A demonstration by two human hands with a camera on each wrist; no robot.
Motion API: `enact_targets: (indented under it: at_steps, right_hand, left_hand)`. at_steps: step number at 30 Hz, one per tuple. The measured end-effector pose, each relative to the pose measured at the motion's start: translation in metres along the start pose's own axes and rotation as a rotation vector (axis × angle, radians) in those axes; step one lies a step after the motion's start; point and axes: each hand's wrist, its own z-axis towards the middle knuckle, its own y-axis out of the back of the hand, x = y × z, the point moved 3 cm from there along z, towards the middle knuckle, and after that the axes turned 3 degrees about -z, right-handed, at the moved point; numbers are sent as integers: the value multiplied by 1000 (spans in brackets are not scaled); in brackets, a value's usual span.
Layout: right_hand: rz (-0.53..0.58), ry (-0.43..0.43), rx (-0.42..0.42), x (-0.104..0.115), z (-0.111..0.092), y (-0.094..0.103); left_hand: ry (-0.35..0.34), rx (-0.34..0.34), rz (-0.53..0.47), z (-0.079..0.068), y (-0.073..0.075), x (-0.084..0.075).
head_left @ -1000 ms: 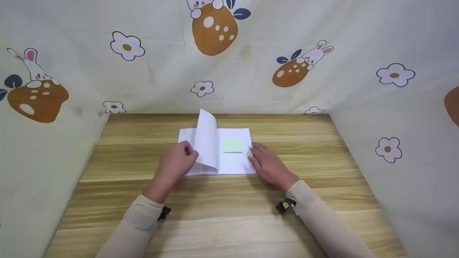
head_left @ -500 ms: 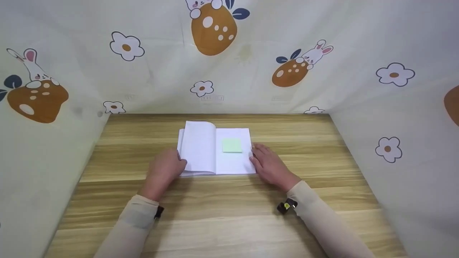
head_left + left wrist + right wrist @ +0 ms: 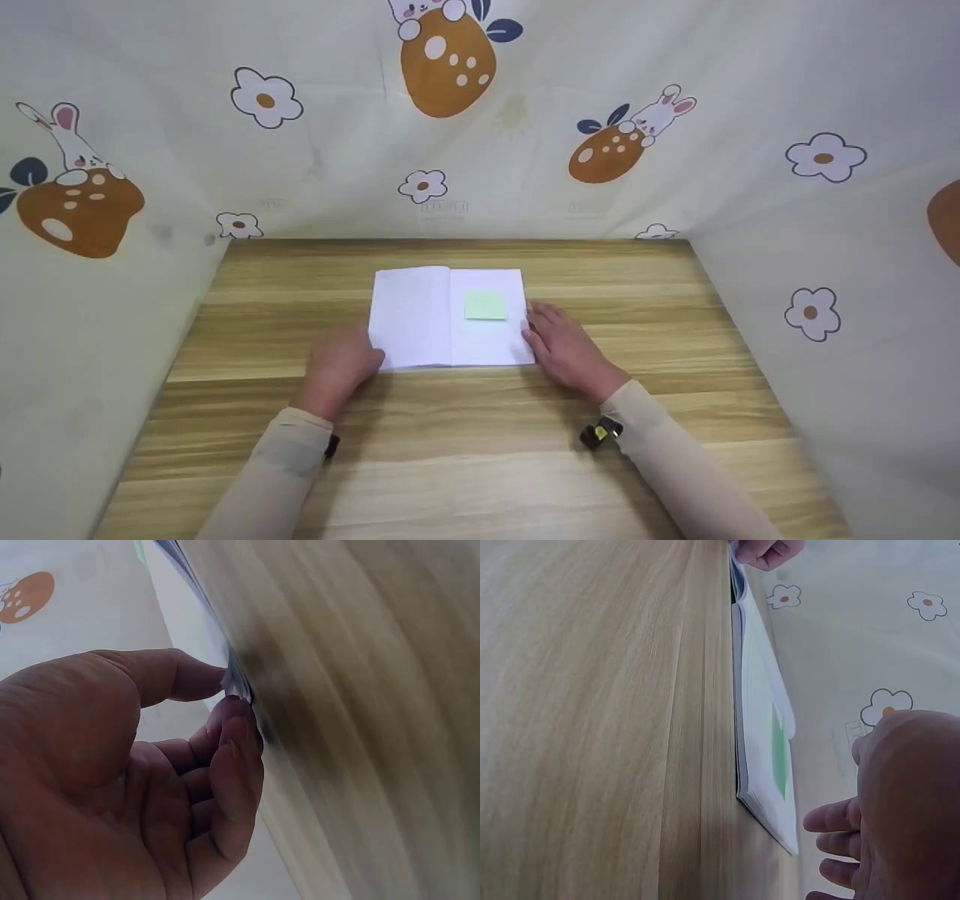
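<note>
An open notebook [image 3: 411,319] with white pages lies flat on the table in the head view. A pale green pad of sticky notes [image 3: 485,305] sits on its right page. My left hand [image 3: 341,367] is at the lower left edge. In the left wrist view, its thumb and fingertips pinch the notebook's page edge [image 3: 236,682]. My right hand [image 3: 568,349] rests beside the right edge, fingers extended and holding nothing. Seen from the right wrist, those fingers [image 3: 840,817] look relaxed, and the notebook [image 3: 761,667] lies to their left.
The wood-grain table [image 3: 480,457] reaches back to a pale cloth [image 3: 337,165] printed with rabbits, strawberries and flowers. This cloth also borders both sides. A small black camera [image 3: 600,433] sits at the right wrist, another device [image 3: 331,446] at the left.
My left hand has moved left and down, bringing the raised page over until it lies flat on the left side. My right hand stays nearly still.
</note>
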Motion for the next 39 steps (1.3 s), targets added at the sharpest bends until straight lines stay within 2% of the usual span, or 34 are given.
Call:
enact_targets:
  at_steps: [5,8,10,13,16,19,28,34,39]
  right_hand:
    - [-8,0,6,1,1,0]
    - [-8,-1,9,1,1,0]
    - [-5,-3,7,1,2,0]
    - [3,-8,7,2,2,0]
    - [6,-19,23,3,1,-1]
    - [2,-19,34,3,2,-2]
    - [-5,-12,43,2,0,-4]
    - [-8,-2,45,3,1,-3]
    - [-20,-4,63,5,1,-4]
  left_hand:
    - [-3,5,29,0,2,-4]
    - [-37,-31,12,5,0,-9]
    - [-102,-57,-21,10,-3,-15]
    - [-257,-73,-42,18,-9,-28]
    - [-384,-29,-41,25,-17,-39]
    - [-435,25,-17,28,-26,-44]
    - [-473,81,35,33,-36,-45]
    - [-414,147,89,31,-39,-44]
    - [-379,173,120,30,-41,-45]
